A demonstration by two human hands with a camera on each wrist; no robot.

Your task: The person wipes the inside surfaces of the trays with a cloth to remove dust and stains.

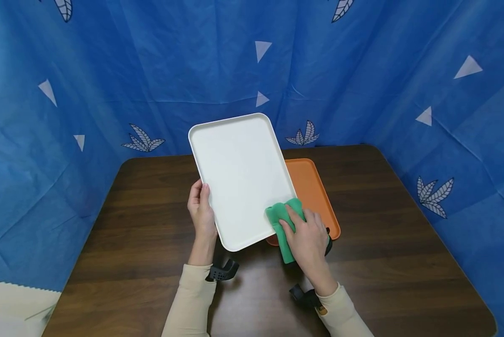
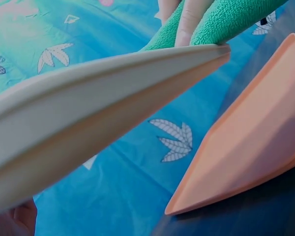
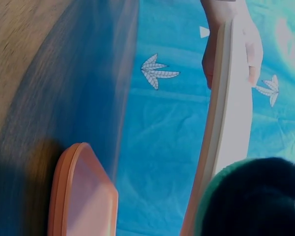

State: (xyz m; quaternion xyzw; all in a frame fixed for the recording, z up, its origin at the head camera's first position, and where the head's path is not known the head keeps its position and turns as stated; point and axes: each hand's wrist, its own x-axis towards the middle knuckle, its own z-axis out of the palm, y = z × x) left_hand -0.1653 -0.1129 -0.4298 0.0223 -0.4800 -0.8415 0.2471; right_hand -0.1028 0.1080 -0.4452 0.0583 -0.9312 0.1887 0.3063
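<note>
A white rectangular tray (image 1: 243, 178) is held up off the table, tilted, its inner face showing in the head view. My left hand (image 1: 203, 213) grips its left edge, thumb over the rim and fingers behind. At the lower right corner my right hand (image 1: 308, 236) holds a green cloth (image 1: 284, 217) against the tray, and part of the cloth hangs below the rim. The left wrist view shows the green cloth (image 2: 236, 19) and fingers over the far end of the tray (image 2: 103, 93). In the right wrist view, dark cloth folds hide the right fingers.
An orange tray (image 1: 312, 192) lies on the dark wooden table (image 1: 386, 243), partly covered by the white tray in the head view. A blue patterned curtain (image 1: 184, 56) hangs behind and along both sides. Each wrist wears a black camera mount (image 1: 224, 270).
</note>
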